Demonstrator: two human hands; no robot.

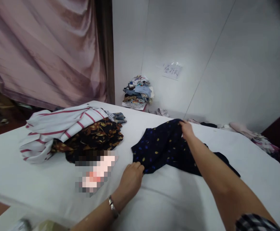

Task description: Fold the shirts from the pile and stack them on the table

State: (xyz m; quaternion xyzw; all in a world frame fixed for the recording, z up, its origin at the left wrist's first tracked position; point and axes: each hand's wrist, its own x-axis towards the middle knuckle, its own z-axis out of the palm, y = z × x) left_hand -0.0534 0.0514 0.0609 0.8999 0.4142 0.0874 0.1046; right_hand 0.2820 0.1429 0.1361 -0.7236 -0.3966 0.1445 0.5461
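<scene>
Nearest me, at seven o'clock from the navy garment (154, 146), two blurred objects are peeking in, too cut off to name. A bracelet (112, 205) is circling the person's left wrist, and a checked sleeve (252, 221) is showing on the right arm at five.

The left hand (131, 175) is closing at eight o'clock, its fingers pinching the garment's near left corner. The right hand (187, 130) is gripping the far edge at one o'clock. Between them the spotted garment is spreading across the white desk (159, 199), with dark cloth trailing under the right forearm towards four; I cannot tell whether that is the same piece.

At eight o'clock, further left, a pixelated pinkish item (101, 171) is lying just in front of the pile. The pile itself is sitting at ten: a red-striped white cloth (65, 120) overlapping a brown-patterned one (94, 136). A strip of white surface is running between pile and garment, giving the left hand sideways room; a broader stretch is opening towards six.

Past the far edge, a clothes stack (137, 91) is rising at eleven, and more clothes (252, 134) are lining that edge at two. A pink curtain (46, 48) is hanging at ten, and a paper sign (172, 71) is showing on the pale wall (202, 32) at twelve.
</scene>
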